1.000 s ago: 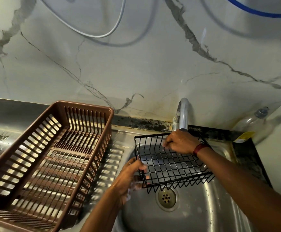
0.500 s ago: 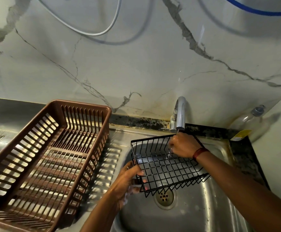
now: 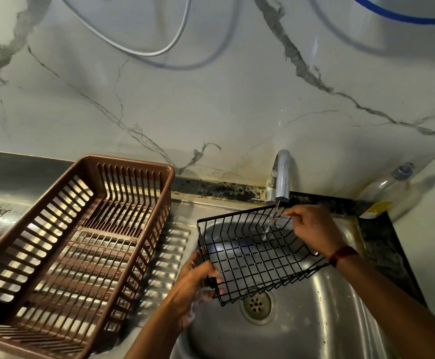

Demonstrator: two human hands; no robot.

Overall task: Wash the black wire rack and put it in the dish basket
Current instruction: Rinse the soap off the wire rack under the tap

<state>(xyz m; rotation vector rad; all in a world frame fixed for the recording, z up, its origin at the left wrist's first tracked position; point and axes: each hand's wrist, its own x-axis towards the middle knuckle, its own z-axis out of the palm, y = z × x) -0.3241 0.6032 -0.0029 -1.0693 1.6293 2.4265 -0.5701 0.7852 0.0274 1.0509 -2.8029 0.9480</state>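
Both of the person's bare arms are reaching forward, the two hands sharing one load. The left forearm is coming up from the bottom edge, slanting to the right, and the left hand [image 3: 195, 279] is gripping the near left corner of the black wire rack [image 3: 252, 252], thumb lying over the rim and fingers curled underneath. The right arm is stretching in from the lower right, a dark red band [image 3: 343, 255] sitting round its wrist. The right hand [image 3: 313, 229] is holding the rack's far right rim, knuckles up, fingertips pinching the wire, its skin shining wet.
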